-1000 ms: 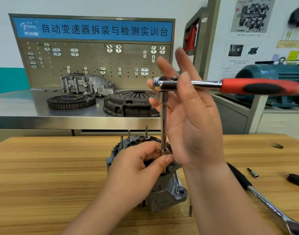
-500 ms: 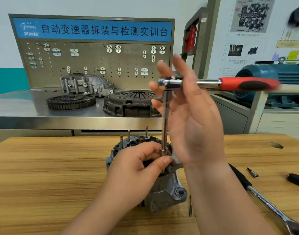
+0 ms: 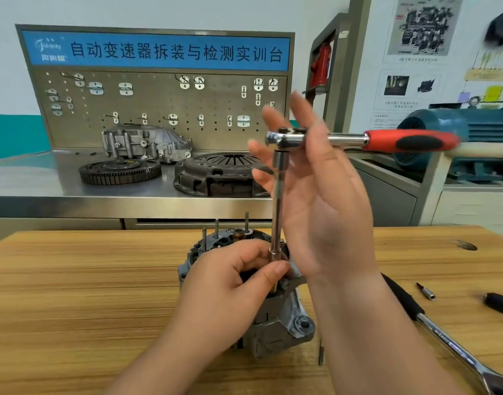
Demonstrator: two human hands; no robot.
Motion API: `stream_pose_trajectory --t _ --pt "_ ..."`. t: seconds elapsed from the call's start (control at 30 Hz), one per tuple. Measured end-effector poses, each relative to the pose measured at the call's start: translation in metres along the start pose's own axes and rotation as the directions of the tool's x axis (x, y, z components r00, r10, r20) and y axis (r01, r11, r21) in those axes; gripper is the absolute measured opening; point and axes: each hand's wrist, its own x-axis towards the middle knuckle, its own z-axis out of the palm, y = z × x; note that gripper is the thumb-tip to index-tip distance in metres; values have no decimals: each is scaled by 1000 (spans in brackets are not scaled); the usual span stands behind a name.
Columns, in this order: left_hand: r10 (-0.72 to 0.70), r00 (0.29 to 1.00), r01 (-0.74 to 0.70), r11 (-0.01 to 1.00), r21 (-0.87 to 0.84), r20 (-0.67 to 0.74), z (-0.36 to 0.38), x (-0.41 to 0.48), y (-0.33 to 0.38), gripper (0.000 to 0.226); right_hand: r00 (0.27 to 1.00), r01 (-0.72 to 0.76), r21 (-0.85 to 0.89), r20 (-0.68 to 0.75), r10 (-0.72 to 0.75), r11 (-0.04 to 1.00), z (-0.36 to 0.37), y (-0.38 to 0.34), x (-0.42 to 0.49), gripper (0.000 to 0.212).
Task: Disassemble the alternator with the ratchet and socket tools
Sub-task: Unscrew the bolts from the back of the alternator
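The grey alternator [image 3: 276, 329] stands on the wooden table [image 3: 73, 280], with studs sticking up from its top. A long chrome extension bar [image 3: 278, 201] rises upright from it. My left hand [image 3: 230, 292] rests over the alternator and pinches the bar's lower end between thumb and fingers. The red-handled ratchet [image 3: 401, 141] lies level in the air, its head just above the bar's open top with a small gap between them. My right hand [image 3: 321, 195] holds the ratchet's chrome shank, thumb in front and straight fingers behind.
A second long chrome ratchet with a black grip [image 3: 432, 329] lies on the table at the right, next to a small bit [image 3: 425, 291] and a black tool [image 3: 499, 303]. A thin pin [image 3: 320, 352] lies by the alternator. Behind stands a steel bench [image 3: 31, 181] with clutch parts.
The ratchet head has lifted off the top of the extension bar and shifted slightly right. My left hand stays on the bar's lower end.
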Motion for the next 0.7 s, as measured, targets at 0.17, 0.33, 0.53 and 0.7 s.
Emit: stream_pose_trajectory --t 0.17,0.33,0.53,0.7 --pt "-16 1000 16 999 -41 -10 1 0 -2 17 998 41 -2 40 -41 999 -1 -2 0 26" --pt "16 1000 -16 1000 -1 23 1 -1 -1 17 993 -119 98 -7 120 988 -5 0 1 45" --pt "-14 1000 13 999 -42 -24 2 1 0 15 999 52 -23 3 -52 998 1 -1 -2 28" --pt "-15 999 14 999 -32 -35 2 0 0 15 998 49 32 38 -50 998 0 -1 -2 26"
